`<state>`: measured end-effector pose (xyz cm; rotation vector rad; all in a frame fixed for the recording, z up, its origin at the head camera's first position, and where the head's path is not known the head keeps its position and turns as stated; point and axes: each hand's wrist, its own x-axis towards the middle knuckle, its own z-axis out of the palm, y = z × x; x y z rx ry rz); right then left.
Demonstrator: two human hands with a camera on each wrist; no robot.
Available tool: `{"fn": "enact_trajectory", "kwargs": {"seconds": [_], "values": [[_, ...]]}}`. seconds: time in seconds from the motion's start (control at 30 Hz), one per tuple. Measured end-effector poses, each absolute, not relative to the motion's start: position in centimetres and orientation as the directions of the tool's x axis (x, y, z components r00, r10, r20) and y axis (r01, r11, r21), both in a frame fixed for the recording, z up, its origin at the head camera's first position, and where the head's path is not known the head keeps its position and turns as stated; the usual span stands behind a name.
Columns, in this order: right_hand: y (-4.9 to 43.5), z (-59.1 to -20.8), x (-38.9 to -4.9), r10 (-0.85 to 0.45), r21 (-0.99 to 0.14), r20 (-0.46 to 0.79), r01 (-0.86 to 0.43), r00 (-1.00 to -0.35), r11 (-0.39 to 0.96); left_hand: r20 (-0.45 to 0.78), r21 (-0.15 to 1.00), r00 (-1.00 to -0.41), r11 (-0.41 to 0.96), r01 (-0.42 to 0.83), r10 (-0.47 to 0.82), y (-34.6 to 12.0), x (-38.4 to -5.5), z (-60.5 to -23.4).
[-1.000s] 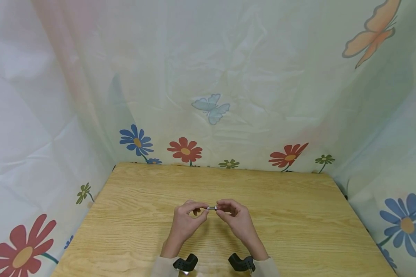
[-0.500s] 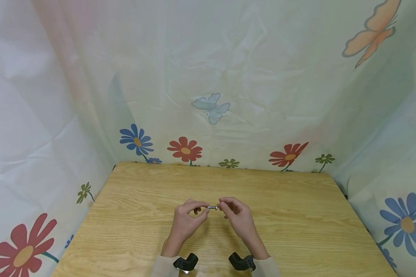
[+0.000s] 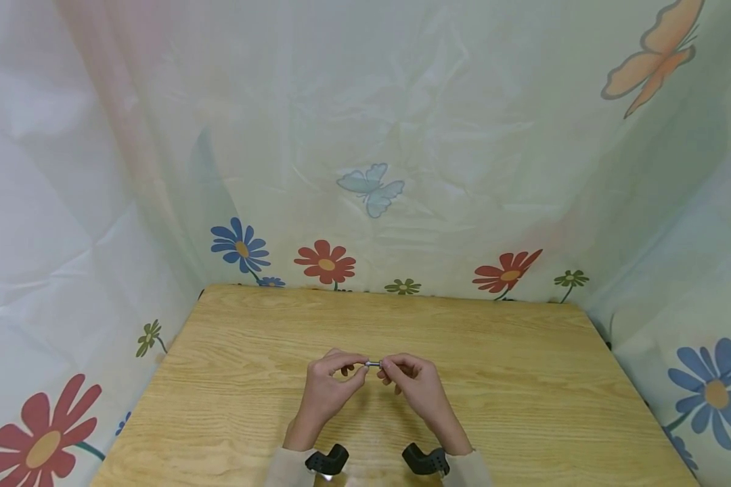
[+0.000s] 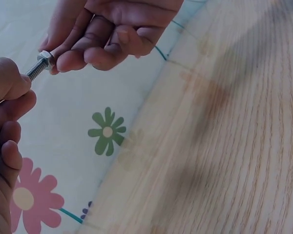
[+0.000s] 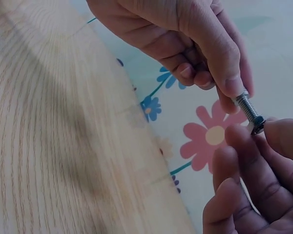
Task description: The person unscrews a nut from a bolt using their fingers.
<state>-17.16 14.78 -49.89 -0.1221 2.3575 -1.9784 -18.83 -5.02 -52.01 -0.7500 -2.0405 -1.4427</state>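
Note:
Held level between both hands is a small metal bolt point(image 3: 373, 364) with a threaded shaft. My left hand point(image 3: 329, 389) pinches it by its left end with thumb and forefinger, hiding that end. In the left wrist view a hex nut point(image 4: 46, 59) sits on the shaft's other end. My right hand point(image 3: 419, 387) has its thumb and fingertips at this nut. From the right wrist view, bare thread shows between the left thumb and the nut, and the right thumb presses the nut against the fingers. The other right fingers are loosely bent below.
Beneath both hands lies a wood-grain table point(image 3: 493, 372). A pale curtain point(image 3: 268, 135) with printed flowers and butterflies stands behind it and along both sides. Each wrist wears a black strapped device, such as the left one point(image 3: 327, 461).
The right thumb and fingers shift on the nut: they draw back a little to the right, then come in again around it. The left hand keeps its pinch and stays in place.

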Motion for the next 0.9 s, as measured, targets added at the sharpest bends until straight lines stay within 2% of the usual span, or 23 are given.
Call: {"fn": "enact_trajectory", "kwargs": {"seconds": [0.33, 0.77, 0.9], "values": [[14.98, -49.94, -17.19, -0.174, -0.986, 0.052, -0.079, -0.983, 0.147, 0.700, 0.657, -0.702, 0.267, 0.705, 0.134, -5.21, -18.83, -52.09], [14.98, -49.97, -17.08, -0.169, -0.972, 0.187, -0.207, -0.968, 0.110, 0.678, 0.681, -0.723, 0.254, 0.687, 0.136, -5.51, -18.78, -52.26], [14.93, -49.78, -17.08, -0.146, -0.975, 0.180, -0.196, -0.973, 0.103, 0.688, 0.674, -0.715, 0.252, 0.694, 0.127, -5.45, -18.83, -52.43]]}}
